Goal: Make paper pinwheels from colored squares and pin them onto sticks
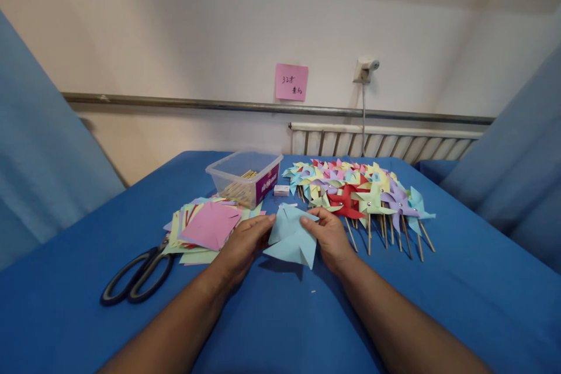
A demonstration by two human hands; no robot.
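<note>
A light blue paper square, slit in from its corners, is held up over the table between my two hands. My left hand pinches its left edge with thumb and fingers. On the other side, my right hand grips the right edge, thumb on top. The fingers behind the paper are partly hidden. Left of my left hand lies a pile of coloured paper squares with a pink square on top. Beyond my right hand are many finished paper pinwheels on sticks, a red pinwheel among them.
Dark-handled scissors lie at the left by the paper pile. A clear plastic tub with thin sticks stands behind it, beside a small white box. A blue cloth covers the table. Blue curtains hang at both sides.
</note>
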